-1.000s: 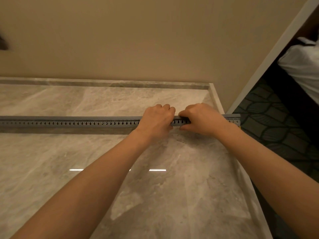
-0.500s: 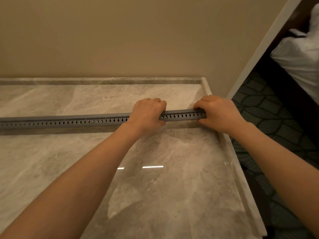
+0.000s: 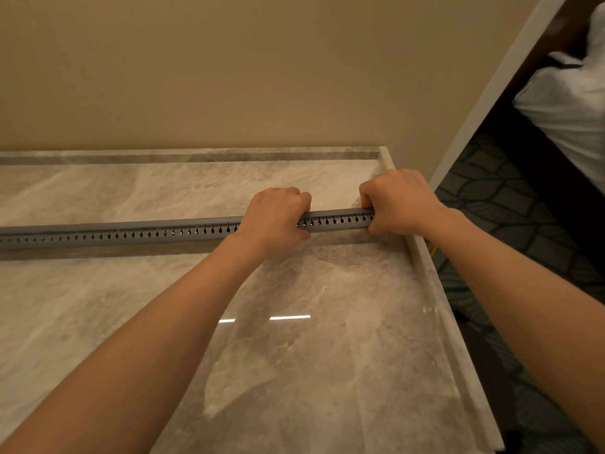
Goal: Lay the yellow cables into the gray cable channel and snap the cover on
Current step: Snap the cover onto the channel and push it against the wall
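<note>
Fingers (image 3: 302, 199) of both hands clamp the covered gray cable channel (image 3: 131, 232), contents hidden.

Glossy gray-veined marble countertop (image 3: 327, 371) with raised rim, long gray cable channel (image 3: 131, 232) flat across it.

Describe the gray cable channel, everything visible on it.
The gray cable channel is a long, straight, matte strip that looks like plastic, lying flat across the marble countertop, running off-frame left. A row of small keyhole-shaped slots lines its near side wall. Its top looks closed by the cover. The left hand and right hand grip it near its right end, which the right hand hides.
</note>
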Demonstrator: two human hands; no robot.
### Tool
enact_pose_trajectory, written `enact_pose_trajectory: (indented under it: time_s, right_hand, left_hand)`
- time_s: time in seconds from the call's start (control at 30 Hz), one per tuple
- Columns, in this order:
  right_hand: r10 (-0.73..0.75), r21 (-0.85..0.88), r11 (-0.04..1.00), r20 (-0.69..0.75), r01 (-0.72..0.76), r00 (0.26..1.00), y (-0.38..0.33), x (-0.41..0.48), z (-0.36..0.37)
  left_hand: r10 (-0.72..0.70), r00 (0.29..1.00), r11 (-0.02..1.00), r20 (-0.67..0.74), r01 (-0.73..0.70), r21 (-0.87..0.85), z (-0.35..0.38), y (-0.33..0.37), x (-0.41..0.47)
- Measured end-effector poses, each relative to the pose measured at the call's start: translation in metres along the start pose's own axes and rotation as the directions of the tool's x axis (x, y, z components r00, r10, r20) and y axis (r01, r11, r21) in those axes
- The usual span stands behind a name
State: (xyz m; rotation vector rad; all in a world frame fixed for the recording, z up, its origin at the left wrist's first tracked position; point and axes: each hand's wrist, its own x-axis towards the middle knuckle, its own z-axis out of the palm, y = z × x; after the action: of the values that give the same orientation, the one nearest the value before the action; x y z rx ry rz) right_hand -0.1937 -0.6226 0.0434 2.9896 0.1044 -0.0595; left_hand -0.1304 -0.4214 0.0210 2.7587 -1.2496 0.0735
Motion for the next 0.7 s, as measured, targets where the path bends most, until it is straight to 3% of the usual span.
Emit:
enact_pose_trajectory:
  time_s: [0.4,0.53,0.7]
  right_hand:
    - [-0.035,0.100,0.994,-0.010,0.036,0.999,0.007,0.004,0.003]
    - [-0.025,0.122,0.992,-0.014,0.026,1.000,0.008,0.004,0.004]
    - [-0.006,0.141,0.990,-0.035,0.010,0.999,0.007,0.002,0.004]
  left_hand:
    - [-0.021,0.999,0.999,-0.035,0.023,0.049,0.003,0.007,-0.003]
    - [-0.026,1.000,0.989,0.013,0.023,0.147,0.004,0.022,0.007]
    - [-0.036,0.995,0.998,0.098,0.030,0.063,0.010,0.051,0.029]
